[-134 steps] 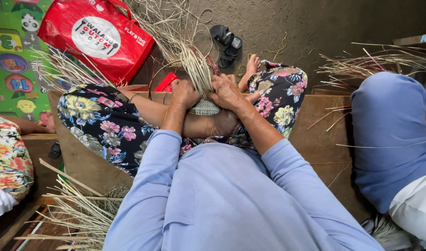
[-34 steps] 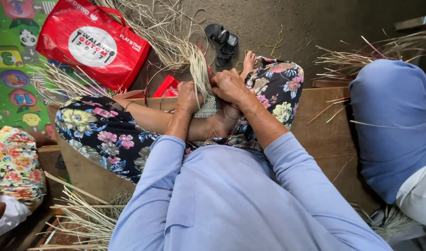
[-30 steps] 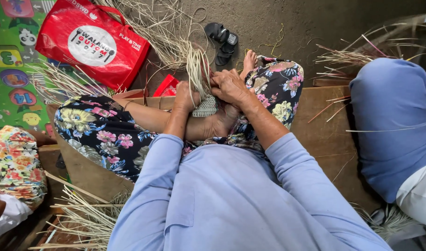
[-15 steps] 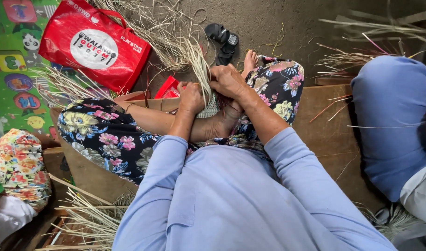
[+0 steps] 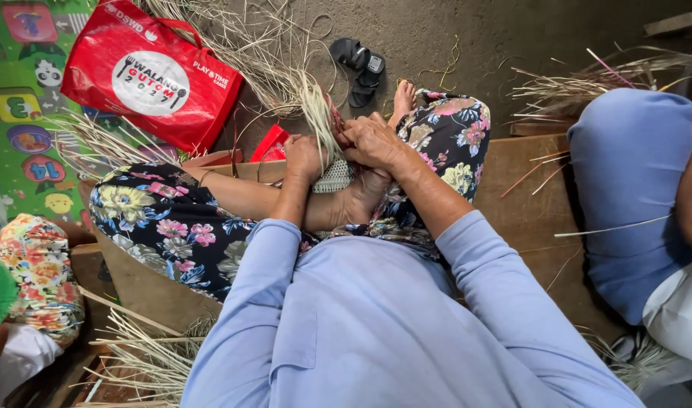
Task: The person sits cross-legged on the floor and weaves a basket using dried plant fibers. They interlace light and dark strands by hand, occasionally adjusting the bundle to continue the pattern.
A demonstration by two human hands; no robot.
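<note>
My left hand (image 5: 303, 155) and my right hand (image 5: 372, 139) meet over my crossed legs in floral trousers (image 5: 172, 227). Both grip a bundle of pale dry straw strands (image 5: 316, 109) that fans up and away from them. Under the hands a small woven straw piece (image 5: 335, 177) rests against my foot. The fingers are closed around the strands where they join the woven piece.
A red bag (image 5: 146, 75) lies on the floor at the upper left, beside a colourful play mat (image 5: 17, 113). Black sandals (image 5: 359, 64) sit ahead. Loose straw (image 5: 146, 363) lies at lower left. Another person in blue (image 5: 629, 196) sits at right, another in floral cloth (image 5: 36, 272) at left.
My hands stayed on the straw bundle, shifting slightly as they work the strands. The view has drifted a little; the person at the left moved slightly.
</note>
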